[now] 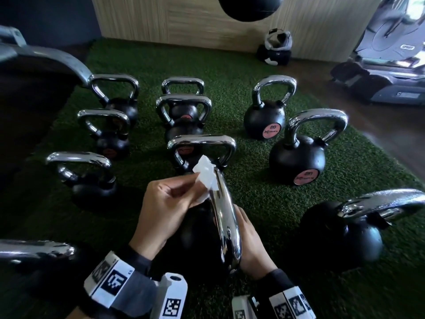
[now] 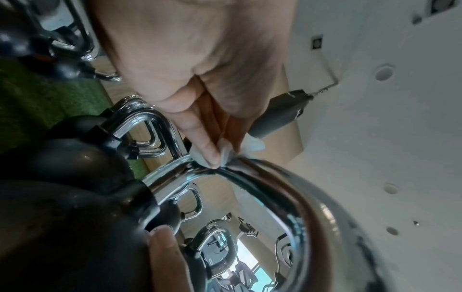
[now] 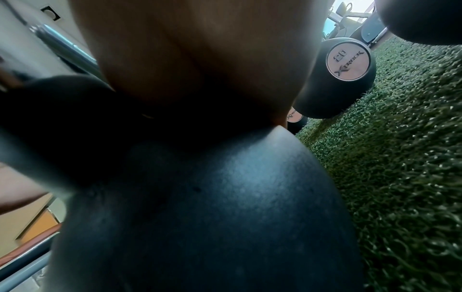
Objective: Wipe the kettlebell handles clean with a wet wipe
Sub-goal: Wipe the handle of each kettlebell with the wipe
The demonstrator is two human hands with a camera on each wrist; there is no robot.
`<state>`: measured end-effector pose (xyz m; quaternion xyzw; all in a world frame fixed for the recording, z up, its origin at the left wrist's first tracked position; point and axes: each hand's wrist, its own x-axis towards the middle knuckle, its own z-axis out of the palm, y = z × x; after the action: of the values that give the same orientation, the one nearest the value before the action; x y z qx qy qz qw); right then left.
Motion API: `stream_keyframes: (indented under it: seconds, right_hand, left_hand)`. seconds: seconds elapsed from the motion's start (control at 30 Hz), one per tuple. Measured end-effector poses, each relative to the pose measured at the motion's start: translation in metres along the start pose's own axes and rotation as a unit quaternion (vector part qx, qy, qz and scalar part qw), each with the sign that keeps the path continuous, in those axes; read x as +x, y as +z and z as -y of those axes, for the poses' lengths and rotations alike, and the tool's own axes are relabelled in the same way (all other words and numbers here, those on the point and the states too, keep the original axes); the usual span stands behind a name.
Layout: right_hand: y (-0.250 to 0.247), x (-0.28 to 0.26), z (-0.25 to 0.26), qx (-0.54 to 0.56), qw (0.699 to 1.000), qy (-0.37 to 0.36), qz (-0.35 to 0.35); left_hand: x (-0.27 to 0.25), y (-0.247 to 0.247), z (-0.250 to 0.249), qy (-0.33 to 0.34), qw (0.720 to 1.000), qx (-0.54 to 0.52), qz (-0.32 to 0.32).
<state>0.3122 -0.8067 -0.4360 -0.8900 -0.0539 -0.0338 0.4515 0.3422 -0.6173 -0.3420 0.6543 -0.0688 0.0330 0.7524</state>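
Observation:
The nearest kettlebell has a black ball [image 1: 197,238] and a chrome handle [image 1: 226,224] that runs away from me. My left hand [image 1: 195,187] pinches a crumpled white wet wipe [image 1: 205,176] between thumb and fingers and holds it against the far top bend of that handle. In the left wrist view the wipe [image 2: 250,148] sits under the fingertips on the chrome handle [image 2: 287,187]. My right hand [image 1: 250,240] lies against the right side of the ball, below the handle. The ball [image 3: 212,217] fills the right wrist view, with the palm [image 3: 200,59] on it; the fingers are mostly hidden.
Several more chrome-handled kettlebells stand in rows on green turf [image 1: 253,171]: one close at the right [image 1: 340,236], two marked 20 [image 1: 297,162] [image 1: 264,118], others left [image 1: 92,178] and ahead [image 1: 184,116]. A black ball [image 1: 250,5] hangs above. A gym machine [image 1: 391,65] stands far right.

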Motion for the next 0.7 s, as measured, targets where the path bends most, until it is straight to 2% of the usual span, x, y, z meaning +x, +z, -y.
stream_keyframes:
  seconds: [0.07, 0.2, 0.23, 0.3, 0.43, 0.47, 0.57, 0.6, 0.7]
  right_hand:
    - [0.001, 0.001, -0.002, -0.006, 1.000, 0.000, 0.002]
    - [0.004, 0.001, -0.006, -0.003, 1.000, 0.007, -0.002]
    - [0.005, 0.001, -0.006, 0.000, 1.000, 0.006, -0.003]
    - [0.005, 0.001, -0.007, -0.004, 1.000, 0.002, -0.005]
    - [0.003, 0.001, -0.007, 0.001, 1.000, 0.006, -0.002]
    - [0.002, 0.001, -0.005, 0.007, 1.000, 0.007, -0.001]
    - [0.003, 0.001, -0.002, 0.031, 0.999, 0.025, -0.004]
    - [0.004, 0.001, -0.004, 0.025, 0.999, 0.026, -0.006]
    - [0.005, 0.002, -0.005, 0.031, 0.999, 0.036, -0.008]
  left_hand:
    - [-0.006, -0.003, -0.004, -0.026, 0.999, -0.016, 0.025]
    - [-0.014, -0.015, -0.015, -0.068, 0.990, 0.038, 0.115]
    - [-0.013, -0.016, -0.018, -0.065, 0.990, 0.048, 0.120]
    - [-0.010, -0.015, -0.021, -0.061, 0.993, 0.053, 0.091]
    - [-0.012, -0.008, -0.024, -0.103, 0.993, 0.008, 0.052]
    - [-0.015, -0.010, -0.025, -0.114, 0.991, 0.019, 0.070]
    - [-0.021, -0.019, -0.032, -0.141, 0.968, 0.079, 0.190]
    - [-0.022, -0.020, -0.034, -0.137, 0.963, 0.104, 0.207]
    - [-0.028, -0.021, -0.032, -0.103, 0.966, 0.143, 0.187]
